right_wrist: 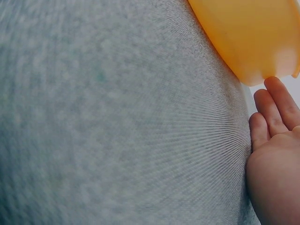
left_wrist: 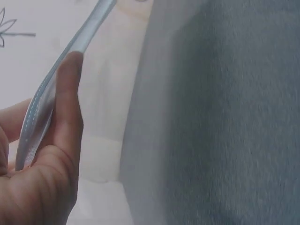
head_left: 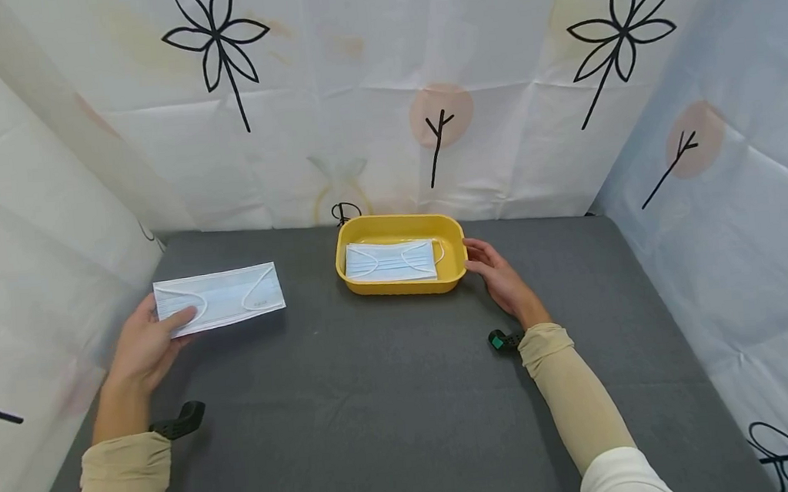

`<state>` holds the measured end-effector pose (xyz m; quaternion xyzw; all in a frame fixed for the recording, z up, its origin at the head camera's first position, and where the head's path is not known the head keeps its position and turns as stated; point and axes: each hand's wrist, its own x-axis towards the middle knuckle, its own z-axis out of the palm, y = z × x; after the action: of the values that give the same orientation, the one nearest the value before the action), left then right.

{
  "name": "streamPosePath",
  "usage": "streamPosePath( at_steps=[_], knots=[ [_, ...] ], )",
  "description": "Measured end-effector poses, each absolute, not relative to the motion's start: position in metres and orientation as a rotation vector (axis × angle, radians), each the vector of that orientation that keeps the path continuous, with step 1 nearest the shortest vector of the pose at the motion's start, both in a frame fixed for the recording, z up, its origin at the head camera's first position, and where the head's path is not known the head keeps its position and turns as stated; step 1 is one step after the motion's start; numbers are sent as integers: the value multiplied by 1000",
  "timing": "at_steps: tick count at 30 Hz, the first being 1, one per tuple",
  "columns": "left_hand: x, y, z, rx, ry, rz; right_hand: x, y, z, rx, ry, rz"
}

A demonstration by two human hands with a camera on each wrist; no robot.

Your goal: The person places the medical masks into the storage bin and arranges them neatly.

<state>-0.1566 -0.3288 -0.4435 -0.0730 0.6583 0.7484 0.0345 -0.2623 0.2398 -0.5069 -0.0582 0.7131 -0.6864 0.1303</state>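
Observation:
My left hand (head_left: 149, 344) holds a light blue face mask (head_left: 227, 298) by its left end, thumb on top and fingers underneath, above the left side of the table. White ear loops lie across the mask's face. In the left wrist view the mask (left_wrist: 44, 101) shows edge-on between thumb and fingers. At the back centre sits a yellow plastic tray (head_left: 397, 287) with another blue face mask (head_left: 390, 262) lying flat in it. My right hand (head_left: 501, 280) is at the tray's right end, fingertips against its side. The right wrist view shows those fingers (right_wrist: 269, 110) extended beneath the tray's curved wall.
A dark grey cloth covers the table (head_left: 351, 404). White fabric walls with printed flowers and trees, such as the back wall (head_left: 357, 125), rise behind it and at both sides. The tray stands close to the back wall. Each wrist wears a dark band.

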Motion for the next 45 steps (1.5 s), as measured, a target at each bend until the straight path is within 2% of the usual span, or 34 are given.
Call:
streamPosePath(
  at_steps=[25, 45],
  knots=[
    [-190, -244, -412, -105, 2133, 2204, -264, 241, -509, -132, 2070, -2009],
    [-223, -187, -407, -62, 2145, 2144, -263, 239, -507, -146, 2064, -2025]
  ],
)
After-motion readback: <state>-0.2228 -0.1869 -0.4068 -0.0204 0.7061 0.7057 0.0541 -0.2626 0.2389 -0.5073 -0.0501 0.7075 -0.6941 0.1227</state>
